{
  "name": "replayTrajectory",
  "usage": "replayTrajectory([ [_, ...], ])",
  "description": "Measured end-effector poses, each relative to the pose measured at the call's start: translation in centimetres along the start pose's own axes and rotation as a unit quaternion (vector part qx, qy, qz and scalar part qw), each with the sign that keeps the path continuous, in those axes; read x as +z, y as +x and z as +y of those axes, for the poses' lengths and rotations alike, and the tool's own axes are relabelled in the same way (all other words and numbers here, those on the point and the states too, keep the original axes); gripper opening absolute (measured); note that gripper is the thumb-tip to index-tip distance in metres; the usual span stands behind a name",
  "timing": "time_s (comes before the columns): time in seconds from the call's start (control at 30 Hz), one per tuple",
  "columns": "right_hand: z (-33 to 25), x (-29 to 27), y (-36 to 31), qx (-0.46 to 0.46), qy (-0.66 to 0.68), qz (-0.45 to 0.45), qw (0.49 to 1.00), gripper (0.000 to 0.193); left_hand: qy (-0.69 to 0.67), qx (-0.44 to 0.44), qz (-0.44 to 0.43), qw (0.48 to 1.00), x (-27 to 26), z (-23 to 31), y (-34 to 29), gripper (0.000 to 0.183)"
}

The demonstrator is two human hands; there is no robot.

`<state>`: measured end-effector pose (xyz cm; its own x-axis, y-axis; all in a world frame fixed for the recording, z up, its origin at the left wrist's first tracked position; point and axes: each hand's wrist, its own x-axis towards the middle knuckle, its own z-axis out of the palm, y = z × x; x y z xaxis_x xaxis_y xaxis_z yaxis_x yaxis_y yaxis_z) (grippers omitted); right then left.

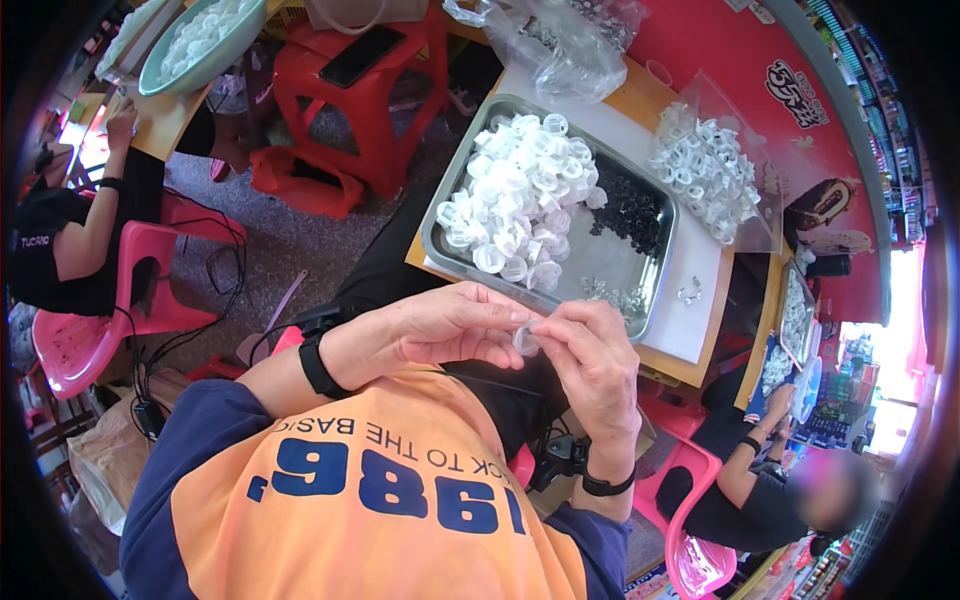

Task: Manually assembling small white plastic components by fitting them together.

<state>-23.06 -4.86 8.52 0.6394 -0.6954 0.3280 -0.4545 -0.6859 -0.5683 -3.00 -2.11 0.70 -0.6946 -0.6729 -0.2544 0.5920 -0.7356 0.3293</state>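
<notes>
Between my two hands, just in front of the tray's near edge, is a small round translucent white plastic part. My left hand pinches it with thumb and fingers from the left. My right hand has its fingertips closed on the part's right side; whether a smaller piece is also in them is hidden. Beyond the hands lies a rectangular metal tray. It holds a heap of similar white plastic parts, a patch of small black pieces and some small shiny pieces near its front right corner.
An open clear bag of white parts lies right of the tray, and another plastic bag behind it. A few tiny pieces rest on the white sheet. A red stool bears a phone. Co-workers sit left and right.
</notes>
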Motion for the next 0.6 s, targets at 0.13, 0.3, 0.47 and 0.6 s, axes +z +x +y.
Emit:
replayTrajectory([
  [0.13,-0.3,-0.2,0.1,-0.021,-0.021,-0.001,1.0,0.021,0.016,0.005,0.01,1.0,0.3,-0.1,0.0,0.033],
  [0.3,-0.5,0.2,0.0,-0.047,-0.074,-0.01,0.996,0.021,0.039,0.015,0.021,0.999,-0.3,-0.4,0.0,0.032],
  [0.47,-0.4,1.3,-0.9,0.017,-0.008,0.011,1.0,0.02,0.064,0.026,0.026,0.997,-0.5,-0.7,0.0,0.031],
  [0.6,-0.4,1.8,-1.3,0.243,0.239,0.033,0.94,0.019,0.036,0.02,0.012,0.999,-0.5,-0.8,0.2,0.031],
])
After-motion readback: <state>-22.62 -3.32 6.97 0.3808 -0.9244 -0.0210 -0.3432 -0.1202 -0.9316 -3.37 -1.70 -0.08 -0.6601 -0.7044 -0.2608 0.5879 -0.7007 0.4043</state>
